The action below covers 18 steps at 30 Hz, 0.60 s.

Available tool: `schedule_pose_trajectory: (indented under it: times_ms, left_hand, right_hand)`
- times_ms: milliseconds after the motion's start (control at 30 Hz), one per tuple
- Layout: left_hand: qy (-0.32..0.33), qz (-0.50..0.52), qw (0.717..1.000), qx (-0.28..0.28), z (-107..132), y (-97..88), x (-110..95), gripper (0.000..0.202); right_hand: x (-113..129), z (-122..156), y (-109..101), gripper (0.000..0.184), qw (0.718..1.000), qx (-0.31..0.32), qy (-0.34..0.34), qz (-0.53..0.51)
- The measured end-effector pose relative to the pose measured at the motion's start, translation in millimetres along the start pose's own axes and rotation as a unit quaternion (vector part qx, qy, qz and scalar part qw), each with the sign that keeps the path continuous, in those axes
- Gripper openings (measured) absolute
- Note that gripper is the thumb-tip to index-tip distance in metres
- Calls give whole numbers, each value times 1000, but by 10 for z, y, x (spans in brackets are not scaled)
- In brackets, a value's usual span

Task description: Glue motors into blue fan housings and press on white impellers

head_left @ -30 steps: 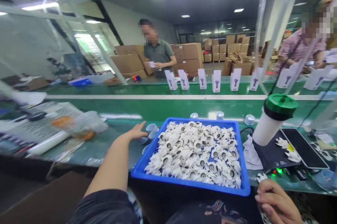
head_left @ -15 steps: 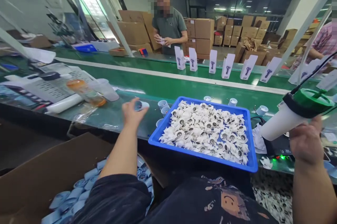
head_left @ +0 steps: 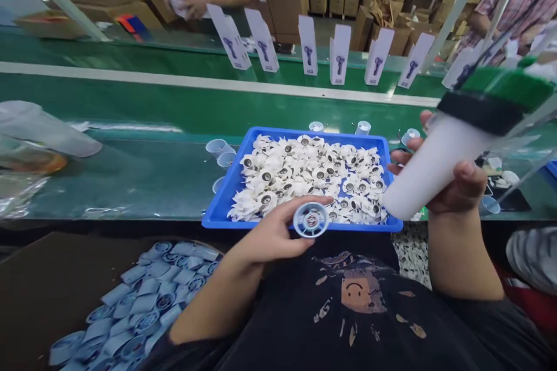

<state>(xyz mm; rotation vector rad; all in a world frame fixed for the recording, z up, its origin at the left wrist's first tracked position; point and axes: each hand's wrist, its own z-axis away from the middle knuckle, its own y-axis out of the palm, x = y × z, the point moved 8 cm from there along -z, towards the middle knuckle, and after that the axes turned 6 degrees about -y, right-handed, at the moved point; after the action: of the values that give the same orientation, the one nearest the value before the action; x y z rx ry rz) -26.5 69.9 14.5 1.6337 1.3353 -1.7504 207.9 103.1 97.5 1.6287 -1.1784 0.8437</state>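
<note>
While the left hand [head_left: 276, 230], forefinger above and thumb below, pinches a round, spoked, pale-blue plastic cup [head_left: 310, 219] before the near rim of the blue tray [head_left: 225, 201], the raised right hand [head_left: 456, 192] curls round a smooth white cylinder [head_left: 435, 169] with a green cap [head_left: 507, 85]. Half a second ago the cup was left of the tray. Spiky white fans [head_left: 289, 166] lie heaped inside the tray.

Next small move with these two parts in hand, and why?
I'd probably bring the cylinder down and left to the blue cup. The right hand grips the cylinder with its white end slanting down toward the cup's side; the left hand holds the cup with its spoked face toward the camera; and a gap separates the two.
</note>
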Motion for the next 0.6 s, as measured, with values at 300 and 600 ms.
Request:
schedule_pose_trajectory:
  times_ms: [300,600]
  left_hand:
    - [116,-123,984,-62,-268,487,-385,45]
    - [106,-92,989,-48,-307,520,-456,39]
  right_hand:
    - [104,51,735,37,990,74,-47,-107]
    - [152,108,733,36,992,98,-78,-33]
